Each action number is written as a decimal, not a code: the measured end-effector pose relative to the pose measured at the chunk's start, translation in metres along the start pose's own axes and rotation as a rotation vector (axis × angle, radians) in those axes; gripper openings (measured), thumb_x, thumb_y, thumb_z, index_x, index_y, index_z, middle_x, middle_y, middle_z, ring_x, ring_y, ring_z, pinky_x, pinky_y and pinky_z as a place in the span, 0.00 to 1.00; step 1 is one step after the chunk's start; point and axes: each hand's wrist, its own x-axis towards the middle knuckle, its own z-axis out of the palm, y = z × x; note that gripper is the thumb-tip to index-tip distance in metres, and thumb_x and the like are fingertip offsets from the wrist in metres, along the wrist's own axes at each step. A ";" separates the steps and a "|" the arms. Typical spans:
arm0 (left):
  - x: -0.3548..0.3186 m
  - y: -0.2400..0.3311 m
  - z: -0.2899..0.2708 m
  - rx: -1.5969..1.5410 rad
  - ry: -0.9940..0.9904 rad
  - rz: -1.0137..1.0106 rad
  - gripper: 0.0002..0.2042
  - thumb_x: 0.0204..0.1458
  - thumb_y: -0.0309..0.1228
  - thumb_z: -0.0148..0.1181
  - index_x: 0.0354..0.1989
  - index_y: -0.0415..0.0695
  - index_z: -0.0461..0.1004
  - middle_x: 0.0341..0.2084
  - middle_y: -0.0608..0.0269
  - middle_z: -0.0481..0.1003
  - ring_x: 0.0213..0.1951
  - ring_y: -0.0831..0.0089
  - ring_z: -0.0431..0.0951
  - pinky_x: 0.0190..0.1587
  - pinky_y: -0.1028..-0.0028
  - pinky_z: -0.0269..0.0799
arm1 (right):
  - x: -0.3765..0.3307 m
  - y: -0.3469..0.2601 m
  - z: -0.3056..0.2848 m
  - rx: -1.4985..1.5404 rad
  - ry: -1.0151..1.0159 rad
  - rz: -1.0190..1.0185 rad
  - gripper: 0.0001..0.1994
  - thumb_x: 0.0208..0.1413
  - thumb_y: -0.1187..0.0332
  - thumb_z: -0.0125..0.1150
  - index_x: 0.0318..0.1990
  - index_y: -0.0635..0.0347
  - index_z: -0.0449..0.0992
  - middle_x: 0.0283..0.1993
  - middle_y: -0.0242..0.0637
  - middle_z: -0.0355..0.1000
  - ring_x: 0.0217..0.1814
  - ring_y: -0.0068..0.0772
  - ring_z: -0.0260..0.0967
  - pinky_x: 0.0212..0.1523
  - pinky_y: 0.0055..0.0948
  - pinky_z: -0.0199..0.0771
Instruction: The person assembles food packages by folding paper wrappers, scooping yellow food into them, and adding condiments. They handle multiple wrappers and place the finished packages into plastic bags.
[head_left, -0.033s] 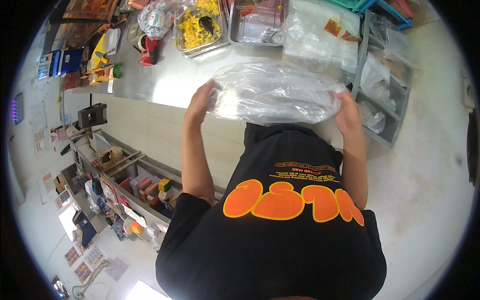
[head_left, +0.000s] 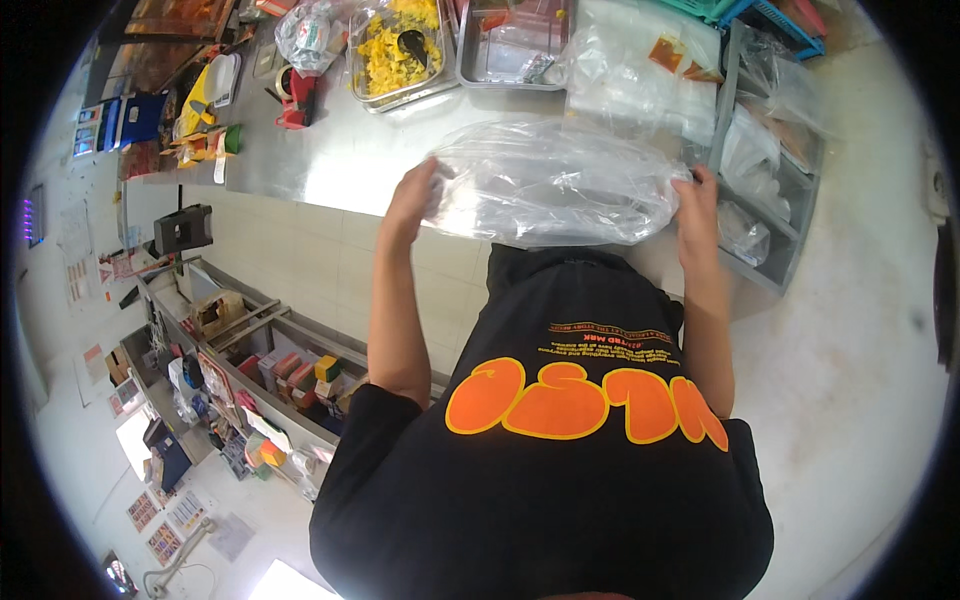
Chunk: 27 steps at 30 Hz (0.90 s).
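Note:
A large clear plastic bag (head_left: pixel 555 190) is stretched sideways between my hands, over the near edge of the steel counter (head_left: pixel 290 150). My left hand (head_left: pixel 412 198) grips its left end, fingers closed on the plastic. At the other end my right hand (head_left: pixel 697 205) is closed on the bag, thumb and fingers pinching its edge. The bag looks crumpled and see-through, and I can make out nothing solid inside it. Just beyond it lies a stack of clear plastic bags (head_left: pixel 640 95).
Behind are a tray of yellow food (head_left: pixel 385 75) with a black scoop, and a metal tray (head_left: pixel 505 75). A red tape dispenser (head_left: pixel 296 100) sits left of them. A grey divided bin (head_left: pixel 800 210) holding bags stands at right; a shelf of boxes (head_left: pixel 265 340) is at left.
My left hand has shifted slightly right and inward. The right hand has turned a little, and the bag between them has changed its folds.

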 end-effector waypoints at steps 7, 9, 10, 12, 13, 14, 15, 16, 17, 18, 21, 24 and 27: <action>0.005 0.032 0.072 0.013 -0.272 -0.042 0.25 0.65 0.47 0.41 0.34 0.41 0.80 0.20 0.70 0.69 0.22 0.79 0.65 0.27 0.77 0.63 | -0.024 0.017 0.065 -0.845 -0.635 -0.729 0.21 0.54 0.64 0.61 0.53 0.64 0.69 0.52 0.50 0.69 0.50 0.49 0.71 0.52 0.39 0.70; 0.005 0.038 0.069 0.090 -0.306 -0.097 0.24 0.64 0.46 0.42 0.35 0.39 0.81 0.22 0.69 0.72 0.23 0.79 0.66 0.29 0.77 0.64 | -0.010 0.053 0.085 -1.083 -0.635 -0.728 0.21 0.54 0.62 0.60 0.52 0.63 0.71 0.48 0.52 0.72 0.50 0.55 0.71 0.51 0.44 0.71; 0.006 0.038 0.064 0.125 -0.323 -0.127 0.24 0.64 0.45 0.43 0.36 0.39 0.81 0.22 0.68 0.73 0.24 0.79 0.66 0.29 0.77 0.65 | 0.003 0.058 0.085 -1.183 -0.569 -0.647 0.20 0.52 0.62 0.61 0.52 0.62 0.72 0.47 0.51 0.73 0.51 0.54 0.71 0.51 0.44 0.71; 0.034 0.019 0.042 0.474 -0.203 0.051 0.24 0.59 0.46 0.52 0.48 0.34 0.76 0.29 0.59 0.76 0.29 0.69 0.72 0.35 0.71 0.69 | 0.032 0.060 0.076 -1.370 -0.436 -0.500 0.21 0.49 0.64 0.63 0.51 0.61 0.73 0.45 0.49 0.74 0.52 0.52 0.71 0.51 0.44 0.72; 0.054 -0.012 0.036 0.675 0.000 0.192 0.25 0.57 0.46 0.55 0.51 0.34 0.74 0.31 0.56 0.76 0.31 0.66 0.73 0.37 0.69 0.70 | 0.034 0.057 0.071 -1.399 -0.474 -0.502 0.24 0.45 0.64 0.66 0.51 0.61 0.72 0.46 0.49 0.74 0.51 0.52 0.71 0.51 0.44 0.72; 0.063 -0.030 0.033 0.879 0.203 0.330 0.27 0.56 0.46 0.58 0.54 0.33 0.71 0.34 0.53 0.76 0.34 0.63 0.75 0.39 0.67 0.70 | 0.034 0.052 0.067 -1.425 -0.510 -0.497 0.27 0.41 0.65 0.70 0.52 0.61 0.71 0.47 0.50 0.74 0.50 0.52 0.72 0.50 0.45 0.72; 0.049 -0.017 0.047 0.853 0.376 0.518 0.29 0.49 0.38 0.64 0.57 0.34 0.67 0.44 0.43 0.75 0.49 0.51 0.74 0.49 0.63 0.71 | 0.033 0.049 0.064 -1.448 -0.531 -0.486 0.30 0.37 0.65 0.74 0.52 0.61 0.71 0.48 0.50 0.74 0.49 0.52 0.73 0.50 0.45 0.73; 0.034 -0.003 0.060 0.825 0.395 0.713 0.27 0.47 0.35 0.64 0.55 0.35 0.69 0.43 0.45 0.75 0.48 0.52 0.74 0.48 0.62 0.71 | 0.032 0.054 0.064 -1.431 -0.544 -0.511 0.28 0.39 0.66 0.72 0.51 0.60 0.72 0.47 0.49 0.74 0.49 0.52 0.72 0.50 0.45 0.72; 0.020 0.010 0.074 0.787 0.415 0.909 0.25 0.46 0.32 0.64 0.53 0.37 0.70 0.42 0.47 0.75 0.48 0.52 0.74 0.48 0.61 0.71 | 0.031 0.061 0.063 -1.417 -0.556 -0.540 0.26 0.40 0.67 0.70 0.50 0.60 0.72 0.47 0.49 0.74 0.50 0.52 0.72 0.51 0.46 0.72; 0.012 0.015 0.090 0.741 0.433 1.098 0.23 0.44 0.29 0.64 0.52 0.39 0.72 0.41 0.49 0.76 0.48 0.53 0.74 0.47 0.61 0.71 | 0.029 0.065 0.061 -1.406 -0.573 -0.566 0.24 0.41 0.67 0.69 0.49 0.60 0.73 0.46 0.48 0.74 0.50 0.52 0.72 0.51 0.47 0.72; 0.022 -0.013 0.144 0.945 -0.219 0.994 0.16 0.43 0.27 0.63 0.43 0.44 0.75 0.40 0.53 0.75 0.45 0.53 0.74 0.47 0.59 0.71 | 0.019 0.062 0.075 -1.434 -0.793 -0.568 0.24 0.42 0.70 0.67 0.51 0.58 0.72 0.48 0.47 0.74 0.50 0.52 0.72 0.51 0.47 0.72; 0.075 -0.054 0.165 1.258 -0.326 0.766 0.19 0.39 0.25 0.65 0.44 0.47 0.76 0.43 0.53 0.75 0.46 0.55 0.76 0.47 0.60 0.73 | 0.010 0.055 0.083 -1.580 -0.759 -0.598 0.24 0.42 0.73 0.65 0.52 0.58 0.71 0.47 0.48 0.74 0.51 0.53 0.72 0.51 0.47 0.72; 0.087 -0.049 0.165 1.402 -0.274 0.559 0.21 0.37 0.27 0.68 0.45 0.47 0.75 0.45 0.53 0.76 0.47 0.56 0.78 0.46 0.61 0.75 | 0.034 0.077 0.072 -1.666 -0.929 -0.338 0.40 0.38 0.66 0.72 0.63 0.54 0.61 0.50 0.49 0.72 0.55 0.50 0.70 0.52 0.44 0.72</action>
